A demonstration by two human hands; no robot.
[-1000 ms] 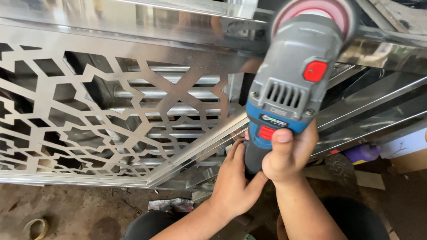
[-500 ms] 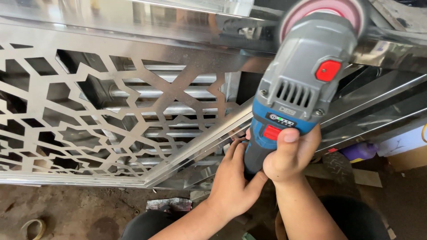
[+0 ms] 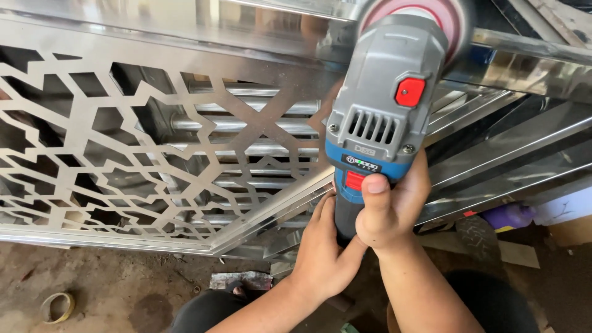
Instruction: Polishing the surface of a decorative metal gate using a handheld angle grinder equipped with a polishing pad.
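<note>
- A cordless angle grinder (image 3: 385, 117), grey with a blue band and a red button, is held upright in front of the metalwork.
- The right hand (image 3: 388, 206) is closed around the grinder's lower body, with the thumb laid on the red switch.
- The left hand (image 3: 320, 253) is wrapped around the dark handle end below, touching the right hand.
- The red polishing disc (image 3: 425, 15) at the tool's top is set against a shiny steel rail (image 3: 524, 58).
- A steel panel (image 3: 142, 142) cut with a geometric lattice extends to the left of the tool.
- A roll of tape (image 3: 55, 306) lies on the dirt floor (image 3: 111, 283) at the lower left.
</note>
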